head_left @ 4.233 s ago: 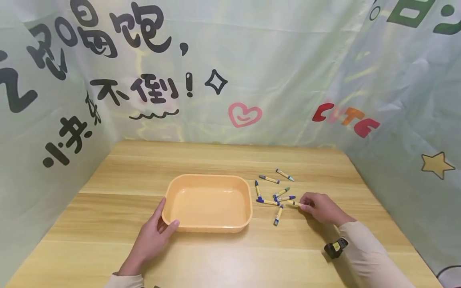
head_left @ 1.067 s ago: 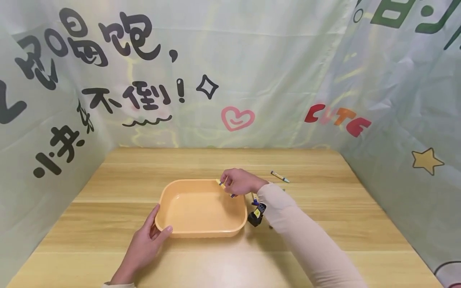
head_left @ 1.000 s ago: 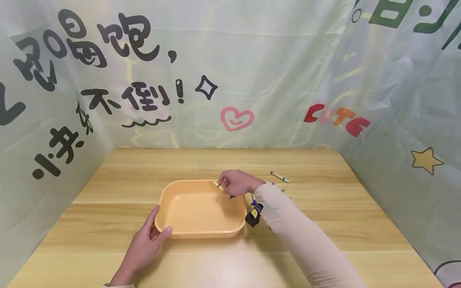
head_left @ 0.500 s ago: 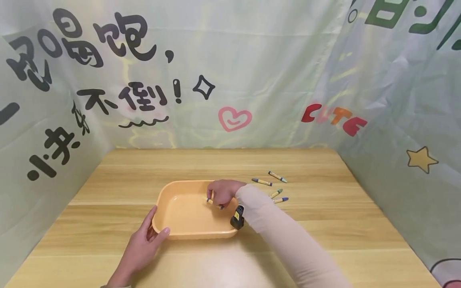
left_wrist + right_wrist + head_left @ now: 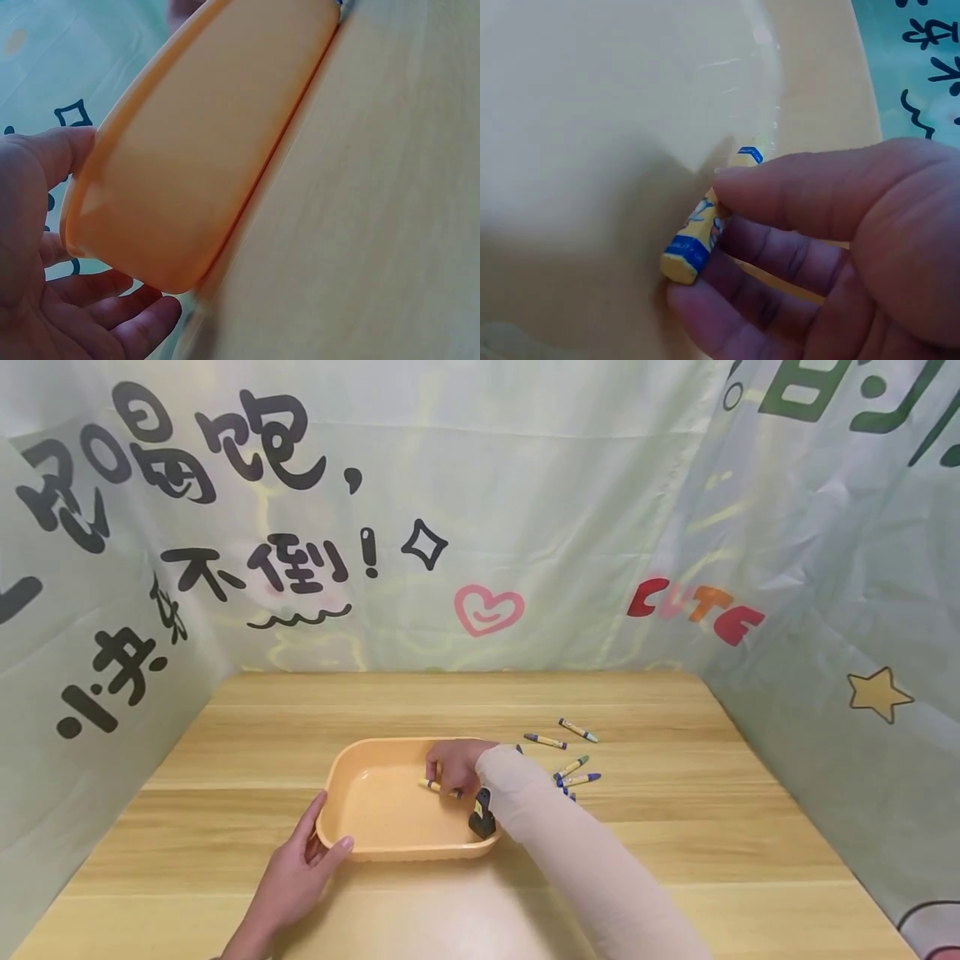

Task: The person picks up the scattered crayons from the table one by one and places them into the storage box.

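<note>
My right hand, reaching over the right side of an orange plastic tray, pinches a yellow crayon with blue bands between thumb and fingers. In the right wrist view the crayon is low over the tray's floor, its flat end toward the camera. My left hand grips the tray's near left corner, thumb at the rim and fingers along the outer wall. The left wrist view shows that thumb on the rim and the other fingers around the corner. No other crayon shows inside the tray.
Right of the tray, several crayons lie on the wooden table: one with a pale tip, one dark-tipped, a green one and a blue one. My right sleeve partly hides others. A printed curtain encloses the table.
My right hand picked up a crayon from the table, carried it left over the tray's right rim and lowered it inside. My left hand has stayed at the tray's corner.
</note>
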`<state>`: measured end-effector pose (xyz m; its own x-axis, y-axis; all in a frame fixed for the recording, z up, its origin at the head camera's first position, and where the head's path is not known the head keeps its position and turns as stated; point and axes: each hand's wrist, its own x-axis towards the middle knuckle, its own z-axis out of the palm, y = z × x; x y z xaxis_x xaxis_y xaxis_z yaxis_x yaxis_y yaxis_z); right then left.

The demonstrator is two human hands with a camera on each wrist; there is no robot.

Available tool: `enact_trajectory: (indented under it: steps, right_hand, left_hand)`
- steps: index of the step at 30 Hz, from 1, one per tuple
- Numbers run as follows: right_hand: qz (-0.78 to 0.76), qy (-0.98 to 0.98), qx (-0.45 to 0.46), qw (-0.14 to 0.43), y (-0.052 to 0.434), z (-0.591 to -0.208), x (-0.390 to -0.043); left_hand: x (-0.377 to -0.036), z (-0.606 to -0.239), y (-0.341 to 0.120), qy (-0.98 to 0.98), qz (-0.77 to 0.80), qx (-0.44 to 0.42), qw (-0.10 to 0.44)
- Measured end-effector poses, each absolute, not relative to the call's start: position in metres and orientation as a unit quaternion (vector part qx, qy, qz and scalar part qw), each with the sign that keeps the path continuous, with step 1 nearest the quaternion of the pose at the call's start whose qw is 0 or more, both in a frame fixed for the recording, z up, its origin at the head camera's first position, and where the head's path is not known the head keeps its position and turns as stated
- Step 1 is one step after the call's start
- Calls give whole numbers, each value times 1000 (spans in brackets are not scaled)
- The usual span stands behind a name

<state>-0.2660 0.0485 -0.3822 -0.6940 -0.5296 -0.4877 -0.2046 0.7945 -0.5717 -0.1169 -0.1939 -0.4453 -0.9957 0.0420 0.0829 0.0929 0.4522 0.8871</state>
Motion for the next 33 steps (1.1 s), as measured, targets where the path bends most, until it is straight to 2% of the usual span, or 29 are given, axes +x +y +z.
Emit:
enact_trajectory:
  steps: [14,22,27,33]
  right_hand:
    - [-166,915,-230,287,45,-388,-265]
    - [-178,908,-256,281,53,-373,-269]
    - [-212,899,-240,300,60,-362,-272]
    - [-255,889,-243,293,72,-347,-276]
  left_hand:
    - [-115,-446,-196,-856,-516,-39,22]
    - [-117,-446,-197,-859,-511,-37,22]
    - [-116,-446,-197,-857,-514,-36,20]
    - [-116,-446,-196,-856,-515,-36,22]
